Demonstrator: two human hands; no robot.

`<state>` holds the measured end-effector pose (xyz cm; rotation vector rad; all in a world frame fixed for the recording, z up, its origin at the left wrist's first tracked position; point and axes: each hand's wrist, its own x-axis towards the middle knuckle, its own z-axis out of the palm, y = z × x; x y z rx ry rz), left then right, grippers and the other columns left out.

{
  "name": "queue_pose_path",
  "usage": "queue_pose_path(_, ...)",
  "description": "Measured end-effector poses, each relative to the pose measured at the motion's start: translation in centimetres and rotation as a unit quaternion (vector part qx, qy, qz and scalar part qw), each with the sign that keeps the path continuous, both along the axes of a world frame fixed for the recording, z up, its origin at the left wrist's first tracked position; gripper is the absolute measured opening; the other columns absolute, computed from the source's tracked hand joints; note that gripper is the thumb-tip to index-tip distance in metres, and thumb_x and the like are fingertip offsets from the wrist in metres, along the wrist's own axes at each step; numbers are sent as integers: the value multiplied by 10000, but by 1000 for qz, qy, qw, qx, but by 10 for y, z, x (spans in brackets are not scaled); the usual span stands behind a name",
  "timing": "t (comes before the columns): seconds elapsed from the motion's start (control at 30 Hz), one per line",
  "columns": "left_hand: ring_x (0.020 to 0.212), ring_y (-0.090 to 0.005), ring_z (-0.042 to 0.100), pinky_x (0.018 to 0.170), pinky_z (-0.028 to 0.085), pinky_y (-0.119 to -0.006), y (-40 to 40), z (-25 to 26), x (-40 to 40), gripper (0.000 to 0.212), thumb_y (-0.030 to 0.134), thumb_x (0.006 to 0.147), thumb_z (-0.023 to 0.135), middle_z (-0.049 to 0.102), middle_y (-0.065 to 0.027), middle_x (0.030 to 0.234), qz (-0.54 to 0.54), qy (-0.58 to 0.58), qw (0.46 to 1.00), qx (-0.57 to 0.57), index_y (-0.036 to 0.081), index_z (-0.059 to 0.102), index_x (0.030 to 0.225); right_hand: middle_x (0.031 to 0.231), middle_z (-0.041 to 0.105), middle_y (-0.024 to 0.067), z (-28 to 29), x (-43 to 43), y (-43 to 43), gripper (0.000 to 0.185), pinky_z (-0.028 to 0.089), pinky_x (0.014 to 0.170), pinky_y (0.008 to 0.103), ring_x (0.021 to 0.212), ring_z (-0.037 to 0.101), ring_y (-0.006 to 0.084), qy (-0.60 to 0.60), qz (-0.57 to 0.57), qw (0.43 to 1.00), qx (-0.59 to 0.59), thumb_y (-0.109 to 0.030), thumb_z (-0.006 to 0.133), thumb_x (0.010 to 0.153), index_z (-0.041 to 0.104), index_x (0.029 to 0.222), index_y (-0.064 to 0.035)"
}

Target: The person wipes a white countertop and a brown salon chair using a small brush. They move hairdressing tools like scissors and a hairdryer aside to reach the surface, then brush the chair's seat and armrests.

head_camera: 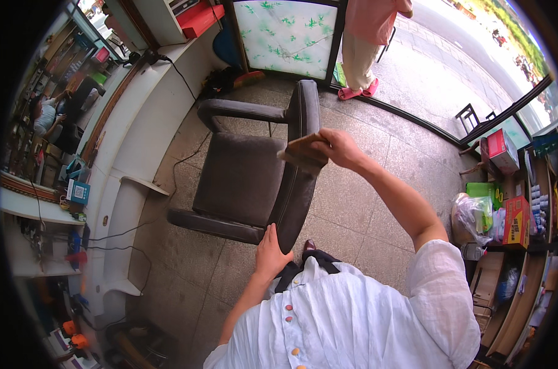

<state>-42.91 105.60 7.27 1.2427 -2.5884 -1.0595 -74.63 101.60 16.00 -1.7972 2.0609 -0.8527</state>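
A dark padded armchair (242, 175) stands before me, its backrest on the side nearest my body. My right hand (341, 147) grips a wide brush with a brown wooden handle (306, 145). Its pale bristles (302, 161) are over the top of the backrest; whether they touch it I cannot tell. My left hand (272, 253) rests on the near end of the backrest, close to the left armrest (216, 223), with its thumb spread from the fingers.
A white counter (143, 101) with a mirror (62, 92) runs along the left, and black cables (177, 161) trail onto the floor. Near the doorway stands a person in pink slippers (357, 92). Shelves with boxes (516, 221) and bags line the right side.
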Motion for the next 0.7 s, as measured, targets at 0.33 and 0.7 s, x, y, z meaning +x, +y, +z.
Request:
queue_pose_path(0.33, 1161, -342, 422, 959, 364, -380, -1, 4, 10, 871, 216, 594, 696, 389, -227, 1286, 6, -18, 1000, 8, -5, 258, 1314, 848, 606, 185, -41, -48, -31, 323, 447, 701, 385, 808, 582, 323, -80, 127, 978, 146, -323, 601, 784, 594, 915, -28)
queue_pose_path(0.7, 1170, -343, 419, 972, 352, -389, -15, 16, 27, 877, 273, 597, 701, 380, -229, 1295, -49, -74, 996, 34, -29, 269, 1298, 802, 558, 189, -8, -54, -69, 284, 429, 678, 413, 790, 556, 346, -52, 118, 992, -4, -287, 553, 821, 493, 819, -9)
